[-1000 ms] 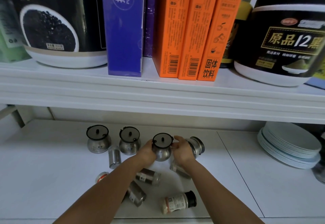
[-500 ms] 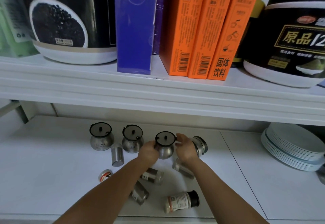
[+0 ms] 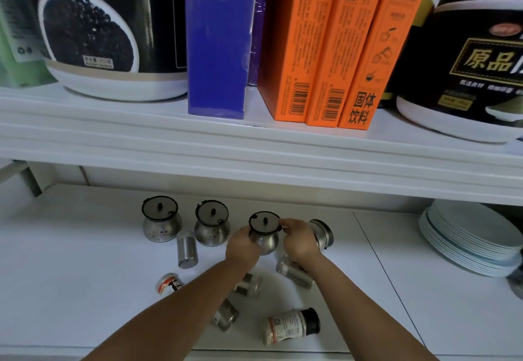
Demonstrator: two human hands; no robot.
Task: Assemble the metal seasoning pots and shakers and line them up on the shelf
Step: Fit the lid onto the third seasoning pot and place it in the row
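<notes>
1. head view: the fourth pot [image 3: 321, 232] lay on its side at the right end of the row on the lower shelf [image 3: 85, 275]. the right hand [image 3: 300, 240] hid its left part, so only the rim and some of the body showed.
2. the left forearm crossed two glass jars [image 3: 249, 285] lying on the shelf and hid part of each. the right wrist covered the upper end of a third jar [image 3: 294, 271]. the jar labels were too small to read.
3. the stack of plates [image 3: 467, 236] was cut off at the right edge. the orange boxes [image 3: 325, 49] and the blue box [image 3: 218, 49] on the upper shelf [image 3: 254, 145] were cut off at the top.
4. the left hand [image 3: 243, 244] reached forward with its fingers curled round the left side of the third pot [image 3: 264, 240], gripping its round belly.
5. the right hand reached in from the right, and its thumb and forefinger pinched the right edge of the lid [image 3: 263, 222] on that pot.
6. the third pot stood upright near the back of the lower shelf, in line with the first pot [image 3: 160, 222] and second pot [image 3: 211, 224], both upright with lids on. a metal shaker [image 3: 186, 249] stood just in front, between those two.
7. a bottle with a black cap [image 3: 291, 324] lay on its side near the front edge.
</notes>
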